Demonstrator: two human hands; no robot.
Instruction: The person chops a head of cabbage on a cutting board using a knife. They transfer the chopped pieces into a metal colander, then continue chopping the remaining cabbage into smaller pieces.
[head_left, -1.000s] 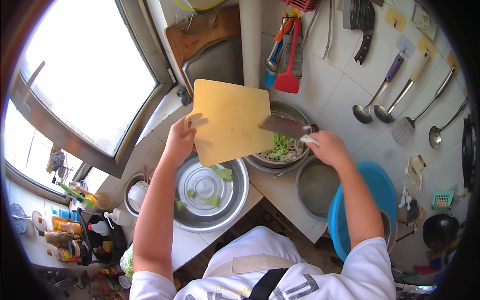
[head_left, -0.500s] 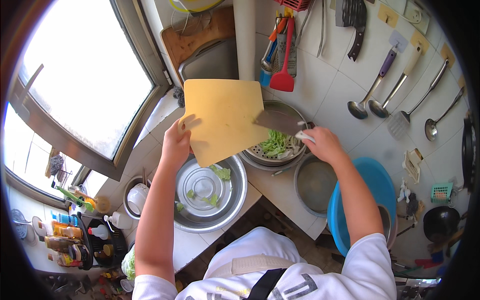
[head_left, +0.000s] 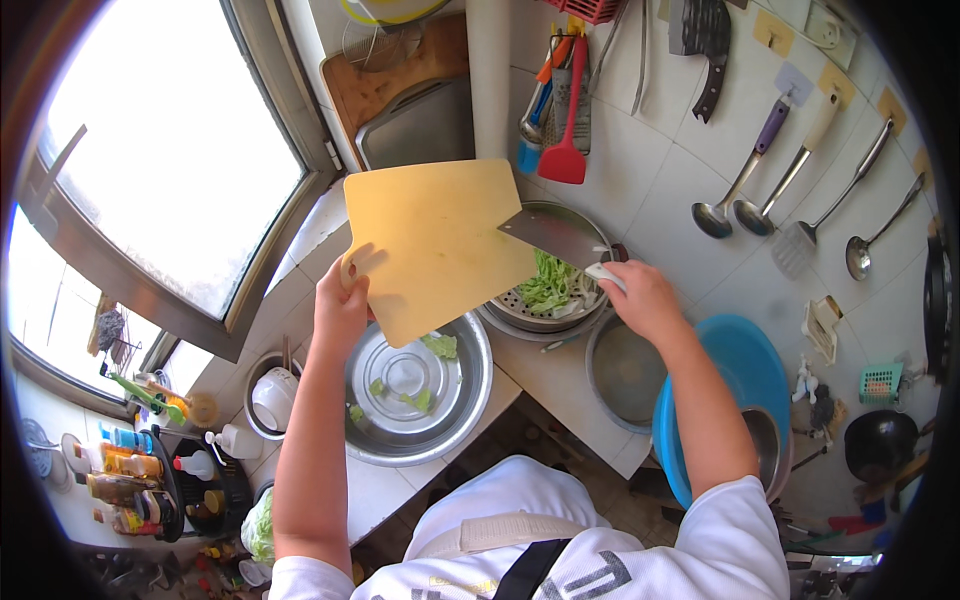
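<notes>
Fingers [head_left: 352, 268] of the left hand [head_left: 340, 305] clamp the tilted yellow cutting board [head_left: 430, 240]; right hand [head_left: 645, 300] fingers wrap the cleaver [head_left: 555, 238] handle above the steel colander [head_left: 545, 300] of greens.

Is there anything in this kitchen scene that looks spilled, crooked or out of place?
A few green leaf scraps lie loose in the large steel basin, apart from the chopped greens in the steamer pot. The yellow cutting board is held tilted in the air, not flat.
</notes>
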